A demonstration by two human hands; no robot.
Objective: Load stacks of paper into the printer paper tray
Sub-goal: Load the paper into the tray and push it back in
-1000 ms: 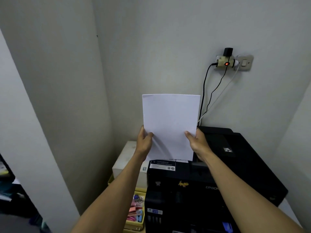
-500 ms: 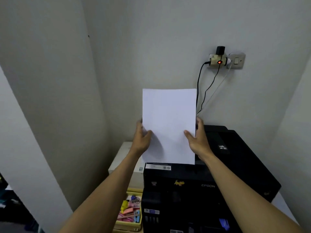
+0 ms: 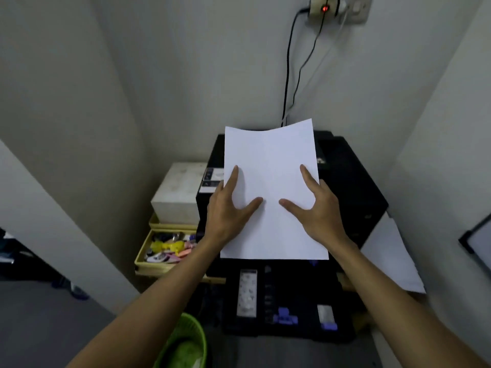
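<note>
A white stack of paper (image 3: 271, 160) lies nearly flat, held just above the top of the black printer (image 3: 353, 187); its far edge curls up a little. My left hand (image 3: 228, 208) grips the stack's left edge, thumb and forefinger spread on top. My right hand (image 3: 318, 208) grips the right edge the same way. The other fingers are hidden under the sheets. Below the stack's near edge, the printer's pulled-out black tray (image 3: 292, 296) shows blue guides and white labels.
A white box (image 3: 180, 189) and a yellow drawer of small stationery (image 3: 143, 251) stand left of the printer. A green basket (image 3: 183, 341) sits low in front. Loose white sheets (image 3: 393, 256) lie at the right. Cables (image 3: 288, 75) hang from a wall socket (image 3: 326, 7). Walls close in on both sides.
The stack has tipped from upright against the wall to nearly flat over the printer, and both hands have come down with it. My view has tilted downward, bringing the tray into sight.
</note>
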